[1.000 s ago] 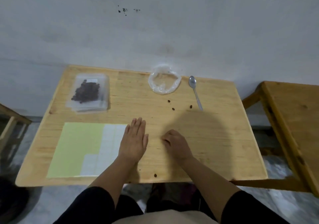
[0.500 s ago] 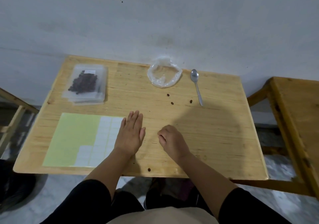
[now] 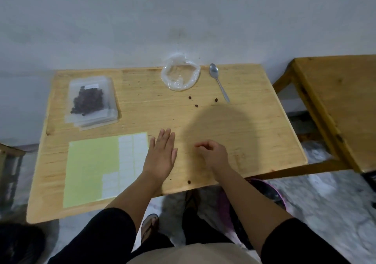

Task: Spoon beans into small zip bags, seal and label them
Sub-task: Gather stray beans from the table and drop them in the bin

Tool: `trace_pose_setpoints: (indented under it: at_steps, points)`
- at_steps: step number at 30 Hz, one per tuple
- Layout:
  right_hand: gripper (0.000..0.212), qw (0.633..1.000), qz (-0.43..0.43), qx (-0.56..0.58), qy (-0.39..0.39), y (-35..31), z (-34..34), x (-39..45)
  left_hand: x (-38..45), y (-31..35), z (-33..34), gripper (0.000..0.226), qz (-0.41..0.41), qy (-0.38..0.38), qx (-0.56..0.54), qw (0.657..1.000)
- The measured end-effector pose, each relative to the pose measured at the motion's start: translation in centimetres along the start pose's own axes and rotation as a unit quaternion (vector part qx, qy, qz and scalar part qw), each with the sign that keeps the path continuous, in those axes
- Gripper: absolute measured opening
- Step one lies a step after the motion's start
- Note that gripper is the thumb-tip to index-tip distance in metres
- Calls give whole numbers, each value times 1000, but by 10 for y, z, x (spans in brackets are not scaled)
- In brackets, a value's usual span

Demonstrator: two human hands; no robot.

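2 hands on table (image 3: 254, 133): left hand (image 3: 161, 155) flat, right hand (image 3: 213, 155) curled.

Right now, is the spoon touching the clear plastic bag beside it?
Apart. The head view shows bare table wood between the spoon and the clear plastic bag.

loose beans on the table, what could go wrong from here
One loose bean lies at the near edge of the table, between the forearms; a sweep of the right hand could likely knock it to the floor. Three more stray beans sit by the spoon, so reaching for it may scatter them.
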State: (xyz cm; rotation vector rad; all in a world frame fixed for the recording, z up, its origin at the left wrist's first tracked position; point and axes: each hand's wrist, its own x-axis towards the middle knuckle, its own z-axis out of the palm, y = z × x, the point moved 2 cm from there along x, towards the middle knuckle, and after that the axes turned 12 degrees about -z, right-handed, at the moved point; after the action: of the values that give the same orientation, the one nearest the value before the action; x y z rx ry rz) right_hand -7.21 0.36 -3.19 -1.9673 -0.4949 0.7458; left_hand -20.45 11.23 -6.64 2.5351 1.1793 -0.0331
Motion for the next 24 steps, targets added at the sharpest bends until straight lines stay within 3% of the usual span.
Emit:
trace_pose_setpoints:
  at_steps: [2,5,8,11,14,16,24]
  points:
    - [21,986,71,145,39,2,0,-14,-10,0,0,52,35,-6,-10,999]
    - [28,918,123,366,92,2,3,-30,-19,-3,1,51,73,-15,-14,997]
    - [28,891,143,414,115,5,6,-50,-22,-7,3,51,90,-21,-13,996]
    - [25,937,129,311,94,13,7,-67,-23,-9,4,51,91,-26,-28,995]
    - [14,994,47,65,67,18,4,-78,-22,-10,6,52,87,-24,-27,996]
    - [16,999,-6,-14,33,21,6,-84,-21,-11,7,53,85,-23,-23,996]
    - [27,993,-64,-96,8,22,15,-90,-22,-10,3,53,87,-22,-43,995]
